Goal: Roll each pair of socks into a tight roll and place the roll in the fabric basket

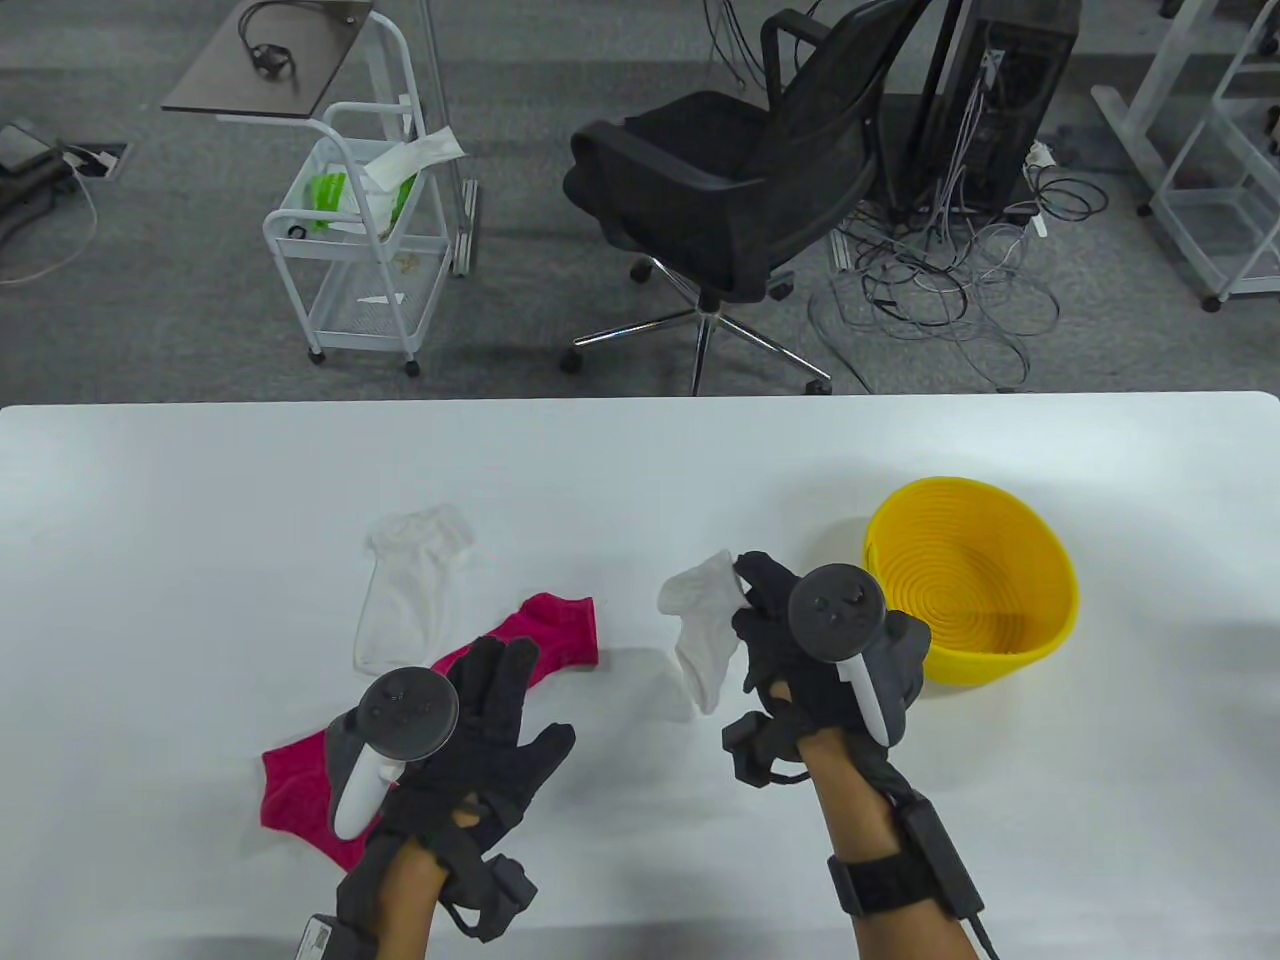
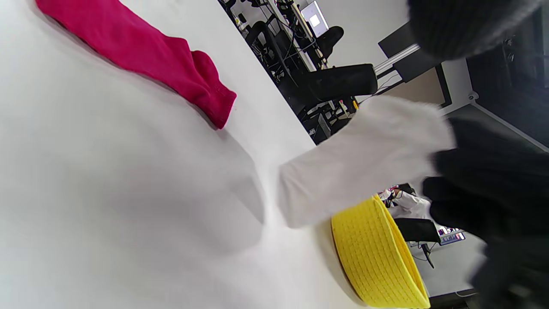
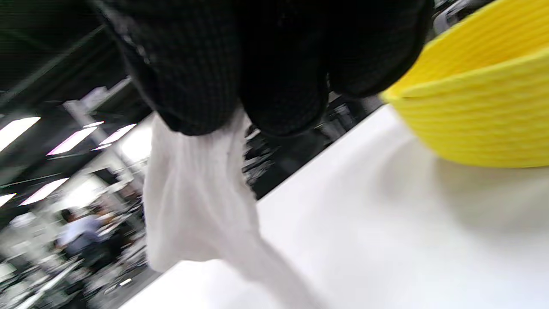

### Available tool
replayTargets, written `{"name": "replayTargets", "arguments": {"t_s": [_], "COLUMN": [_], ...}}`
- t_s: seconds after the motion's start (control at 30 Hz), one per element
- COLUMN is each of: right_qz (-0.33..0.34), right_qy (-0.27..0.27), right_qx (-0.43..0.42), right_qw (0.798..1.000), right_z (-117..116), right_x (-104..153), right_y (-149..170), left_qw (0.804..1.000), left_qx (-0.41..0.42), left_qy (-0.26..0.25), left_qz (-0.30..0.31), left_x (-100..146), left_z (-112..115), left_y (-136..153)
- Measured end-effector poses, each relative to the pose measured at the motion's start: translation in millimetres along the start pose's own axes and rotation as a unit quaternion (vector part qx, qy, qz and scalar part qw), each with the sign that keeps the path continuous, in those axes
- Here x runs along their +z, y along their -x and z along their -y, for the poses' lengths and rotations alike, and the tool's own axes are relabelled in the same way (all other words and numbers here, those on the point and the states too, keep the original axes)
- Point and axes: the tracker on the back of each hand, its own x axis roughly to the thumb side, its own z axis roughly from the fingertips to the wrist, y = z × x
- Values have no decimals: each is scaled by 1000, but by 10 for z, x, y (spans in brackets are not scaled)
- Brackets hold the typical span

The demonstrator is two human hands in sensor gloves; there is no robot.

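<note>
- The right hand is pinching a white sock, which is hanging from its fingers clear of the white table, just left of the yellow basket.
- The left hand is hovering with fingers spread and relaxed over a pink sock; a second white sock is lying flat nearby.
- An office chair and a wire cart are standing beyond the table.
- The left wrist view alone is showing the basket's woven outer wall.

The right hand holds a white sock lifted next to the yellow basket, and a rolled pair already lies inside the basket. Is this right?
Not quite. The right hand does hold a white sock lifted next to the yellow basket, but the table view shows the basket with nothing inside; no rolled pair lies there yet.
</note>
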Motion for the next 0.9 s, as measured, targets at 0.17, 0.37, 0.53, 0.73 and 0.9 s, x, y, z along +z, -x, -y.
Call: {"name": "replayTargets", "arguments": {"t_s": [0.17, 0.37, 0.53, 0.73, 0.9], "right_qz": [71, 97, 72, 64, 52], "right_qy": [-74, -249, -290, -235, -180], "right_qx": [-26, -23, 36, 116, 174], "right_qw": [994, 963, 954, 963, 967], "right_z": [266, 171, -412, -914, -1096], "right_x": [306, 502, 353, 139, 20], "right_y": [-253, -245, -49, 137, 179], "left_qw": [1000, 999, 999, 999, 999], "left_qx": [-7, 3, 1, -1, -9], "left_qy": [-26, -32, -29, -22, -11], "left_qz": [-1, -7, -14, -24, -29], "left_x": [38, 49, 52, 36, 30], "left_z": [-95, -136, -130, -118, -86], "left_y": [12, 38, 43, 69, 61]}}
